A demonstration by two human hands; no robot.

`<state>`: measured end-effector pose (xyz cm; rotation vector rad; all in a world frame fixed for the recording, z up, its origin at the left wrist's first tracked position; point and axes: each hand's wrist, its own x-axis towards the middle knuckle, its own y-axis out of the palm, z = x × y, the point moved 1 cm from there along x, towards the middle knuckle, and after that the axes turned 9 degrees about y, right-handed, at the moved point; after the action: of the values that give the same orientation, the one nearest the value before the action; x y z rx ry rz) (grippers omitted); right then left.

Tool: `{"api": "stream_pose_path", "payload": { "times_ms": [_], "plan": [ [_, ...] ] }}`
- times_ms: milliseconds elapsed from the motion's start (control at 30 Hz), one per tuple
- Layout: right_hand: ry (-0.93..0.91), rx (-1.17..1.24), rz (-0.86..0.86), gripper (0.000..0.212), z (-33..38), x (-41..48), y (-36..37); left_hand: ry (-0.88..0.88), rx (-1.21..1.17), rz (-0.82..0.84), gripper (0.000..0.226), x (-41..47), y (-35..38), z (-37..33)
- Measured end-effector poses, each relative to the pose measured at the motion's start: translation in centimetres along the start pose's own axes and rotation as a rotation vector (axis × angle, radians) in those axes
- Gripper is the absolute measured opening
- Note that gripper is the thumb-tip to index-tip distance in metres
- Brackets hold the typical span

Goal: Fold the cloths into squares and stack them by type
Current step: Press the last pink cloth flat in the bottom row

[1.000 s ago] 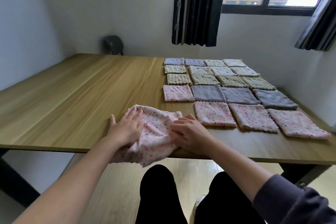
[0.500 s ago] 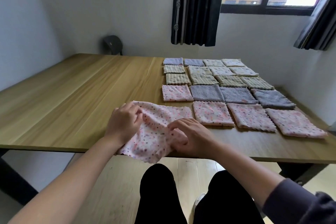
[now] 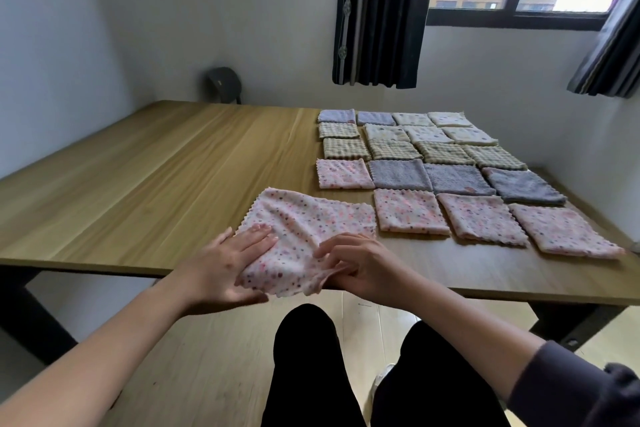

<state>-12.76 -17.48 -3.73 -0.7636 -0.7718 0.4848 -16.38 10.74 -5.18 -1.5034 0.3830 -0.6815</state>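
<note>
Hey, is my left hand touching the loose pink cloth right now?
Touching. The head view shows fingers of the left hand lying on the loose cloth at its near corner, thumb under its overhanging edge.

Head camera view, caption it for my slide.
Left hand and right hand hold a pink dotted cloth at the table edge, beside rows of folded cloths.
</note>
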Motion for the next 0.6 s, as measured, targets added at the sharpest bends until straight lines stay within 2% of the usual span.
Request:
{"api": "stream_pose_path", "payload": {
  "times_ms": [100,167,267,367,433,533,600],
  "plan": [
    [0.047,0.164,-0.069,0.008,0.7,-0.4,-0.6,0.090,0.073,-0.079,0.088,-0.9,0.3,0.1],
    [0.030,0.167,-0.117,0.028,0.9,-0.6,-1.1,0.100,0.035,-0.148,0.082,-1.4,0.1,0.1],
    [0.102,0.187,-0.116,0.047,-0.1,-1.6,-1.4,0.104,-0.050,-0.263,0.054,-2.7,-0.3,0.6],
    [0.269,0.280,-0.162,0.053,-0.9,-2.3,-1.4,-0.048,-0.469,-0.343,0.044,-3.5,-1.2,0.4],
    [0.351,0.319,-0.199,0.045,-0.8,-2.0,-1.7,-0.215,-0.748,-0.391,0.047,-3.4,-2.4,0.0],
    [0.496,0.419,-0.244,0.033,-0.3,-0.8,-2.3,-0.407,-0.943,-0.498,0.044,-2.6,-3.6,-0.1],
    [0.600,0.534,-0.292,0.029,-0.4,0.1,-2.5,-0.536,-1.020,-0.565,0.031,-1.5,-4.3,0.0]
  ]
}}
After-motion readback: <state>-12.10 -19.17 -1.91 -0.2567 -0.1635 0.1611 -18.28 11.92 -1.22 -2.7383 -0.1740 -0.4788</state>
